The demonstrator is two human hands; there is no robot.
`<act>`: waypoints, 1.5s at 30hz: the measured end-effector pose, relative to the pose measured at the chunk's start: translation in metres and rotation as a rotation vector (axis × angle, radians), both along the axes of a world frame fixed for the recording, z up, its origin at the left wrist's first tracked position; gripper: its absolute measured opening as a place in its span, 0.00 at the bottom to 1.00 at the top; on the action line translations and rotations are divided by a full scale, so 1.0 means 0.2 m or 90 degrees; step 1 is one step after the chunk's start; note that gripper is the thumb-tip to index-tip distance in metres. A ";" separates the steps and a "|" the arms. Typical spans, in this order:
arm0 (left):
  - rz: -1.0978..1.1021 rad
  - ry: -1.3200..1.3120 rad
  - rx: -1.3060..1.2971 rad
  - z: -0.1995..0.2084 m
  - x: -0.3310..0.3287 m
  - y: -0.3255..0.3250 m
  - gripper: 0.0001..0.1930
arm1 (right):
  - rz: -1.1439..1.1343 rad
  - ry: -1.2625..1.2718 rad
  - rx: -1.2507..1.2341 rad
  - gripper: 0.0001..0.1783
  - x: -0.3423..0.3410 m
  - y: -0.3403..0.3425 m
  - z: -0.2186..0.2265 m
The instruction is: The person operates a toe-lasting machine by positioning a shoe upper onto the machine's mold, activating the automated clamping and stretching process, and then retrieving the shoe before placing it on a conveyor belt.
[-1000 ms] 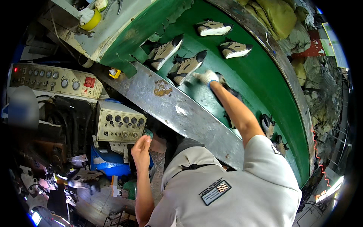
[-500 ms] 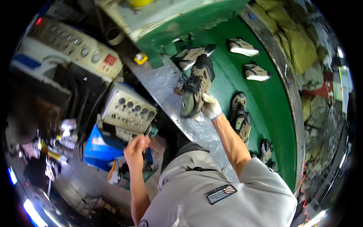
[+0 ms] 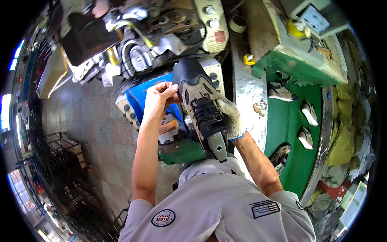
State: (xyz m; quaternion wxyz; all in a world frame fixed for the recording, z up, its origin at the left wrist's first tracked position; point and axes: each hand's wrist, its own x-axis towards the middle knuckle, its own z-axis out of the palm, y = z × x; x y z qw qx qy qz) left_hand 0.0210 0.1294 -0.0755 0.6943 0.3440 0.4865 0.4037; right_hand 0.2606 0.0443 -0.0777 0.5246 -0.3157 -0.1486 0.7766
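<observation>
A beige and black shoe upper [image 3: 199,86] with black laces is held up in front of me, its smooth black toe pointing away. The grey-green end of a shoe last [image 3: 218,146], with a round hole in it, sticks out at the near end. My right hand [image 3: 229,116], in a knitted glove, grips the shoe along its right side; some fingers are hidden behind it. On the left, my bare left hand [image 3: 160,98] pinches the edge near the toe between thumb and fingers.
A machine with metal clamps [image 3: 139,56] and a knobbed control panel [image 3: 213,24] stands beyond the shoe. Below it is a blue machine cover [image 3: 139,99]. At right, several shoes, such as one beige shoe [image 3: 309,113], lie on a green bench [image 3: 296,169] with a raised edge.
My view has swung left, from the green bench toward the machine. The shoe in my right hand has come off the bench and turned toe away. My left hand, earlier apart, now pinches its edge.
</observation>
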 end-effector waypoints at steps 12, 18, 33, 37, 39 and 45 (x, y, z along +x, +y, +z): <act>0.366 -0.003 0.080 0.01 -0.47 0.05 0.23 | 0.030 -0.061 0.051 0.27 -0.58 0.36 0.10; 0.438 -0.030 0.176 0.08 -0.51 0.15 0.21 | -0.016 -0.082 0.119 0.29 -0.77 0.51 0.05; 0.323 -0.173 -0.083 -0.20 -0.39 -0.02 0.22 | -0.110 -0.141 0.026 0.20 -0.95 0.57 -0.21; 0.274 -0.100 -0.010 -0.28 -0.42 -0.01 0.25 | -0.113 -0.158 0.018 0.19 -0.97 0.56 -0.29; 0.270 -0.094 -0.010 -0.31 -0.41 -0.01 0.25 | -0.112 -0.168 0.025 0.19 -0.96 0.57 -0.32; 0.305 -0.124 -0.013 -0.27 -0.39 0.00 0.23 | -0.123 -0.210 0.017 0.17 -0.97 0.57 -0.35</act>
